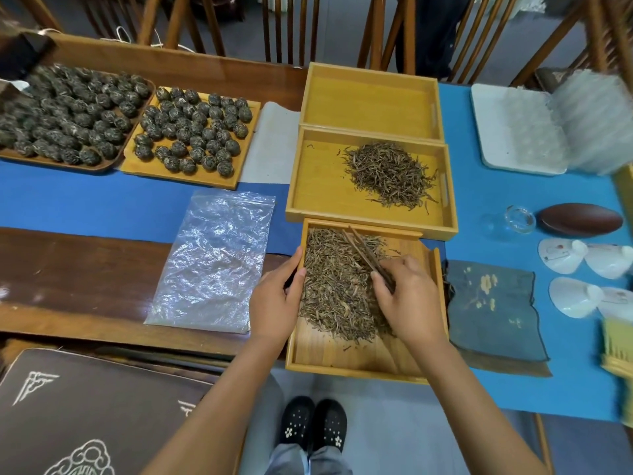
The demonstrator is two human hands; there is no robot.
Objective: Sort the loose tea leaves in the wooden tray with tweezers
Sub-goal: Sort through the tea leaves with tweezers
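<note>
The left hand [274, 303] grips the tray's [342, 365] left rim, steadying it at the tabletop's near edge. The right hand [407, 296] pinches the tweezers [363, 253], tips angled into the leaves [335, 289] piled across the tray's middle for picking.

**Both hands low and forward**

Both bare forearms reach forward, nearly parallel. The left hand [274, 303] curls, thumb extended forward. The right hand [409, 296] lies knuckles up, fingers bent, pinching thin dark tweezers [368, 258] that angle up-left.
</note>
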